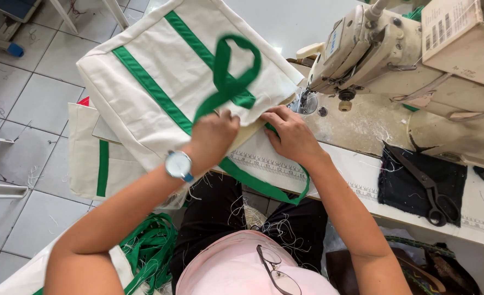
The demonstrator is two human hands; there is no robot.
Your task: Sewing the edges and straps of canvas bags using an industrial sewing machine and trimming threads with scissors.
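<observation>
A cream canvas bag (pixel 160 65) with green stripes lies on the sewing table, one edge near the needle of a beige sewing machine (pixel 362 49). My left hand (pixel 214 134), with a wristwatch on that wrist, grips the bag's edge where a green strap loop (pixel 233 71) rises and curls above it. My right hand (pixel 291 134) presses flat on the fabric just left of the needle area (pixel 306 101). A second length of green strap (pixel 264 186) hangs over the table's front edge below my hands.
Black scissors (pixel 430 191) rest on a dark cloth (pixel 417 186) at the right of the table. More cream bags (pixel 89 158) are stacked at the left, loose green straps (pixel 149 246) lie by my lap, and a cardboard box (pixel 460 33) sits on the machine.
</observation>
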